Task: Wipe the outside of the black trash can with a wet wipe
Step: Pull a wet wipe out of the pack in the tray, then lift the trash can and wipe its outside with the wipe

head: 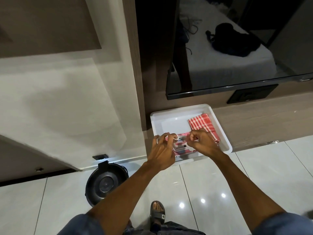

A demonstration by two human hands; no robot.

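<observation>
The black trash can (106,183) stands on the floor at the lower left, lid closed, against the white wall base. A pink and white wet wipe pack (180,147) lies in a white tray (156,122) on the wooden shelf. My left hand (162,150) rests over the pack's left end with its fingers curled down on it. My right hand (202,143) hovers at the pack's top, fingers pinched together at its opening. Whether a wipe is between those fingers is hidden.
A red checked cloth (202,124) lies in the tray's right half. A black TV (237,48) hangs just above the shelf, with a black socket plate (252,95) beneath it. Glossy white floor tiles (203,192) spread below; my sandalled foot (157,212) stands near the can.
</observation>
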